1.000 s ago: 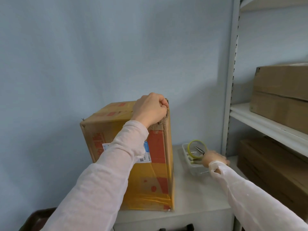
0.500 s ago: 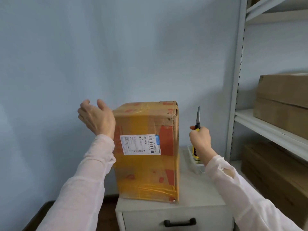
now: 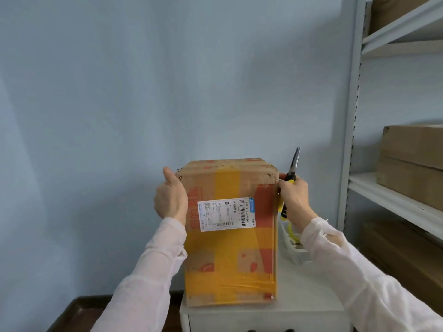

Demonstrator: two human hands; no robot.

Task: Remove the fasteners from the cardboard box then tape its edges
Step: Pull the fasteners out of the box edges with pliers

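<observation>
A tall cardboard box [image 3: 230,250] wrapped in yellow tape, with a white shipping label, stands upright on a small white cabinet [image 3: 306,305]. My left hand [image 3: 170,200] grips the box's upper left edge, thumb up by the top corner. My right hand [image 3: 294,200] holds needle-nose pliers [image 3: 293,168] with yellow and black handles, jaws pointing up, and rests against the box's upper right edge. A small metal fastener shows at the top left corner [image 3: 178,169]. A clear tray [image 3: 296,250] with a yellow tape roll sits behind the box on the right, mostly hidden.
A metal shelving unit [image 3: 352,140] stands at the right, carrying brown cardboard boxes [image 3: 412,161] on its shelves and more below. A plain blue-grey wall is behind. A dark brown surface [image 3: 76,312] lies low at the left of the cabinet.
My right hand took the pliers out of the tray and raised them beside the box. My left hand left the top corner and now grips the left edge; the box has turned square to me.
</observation>
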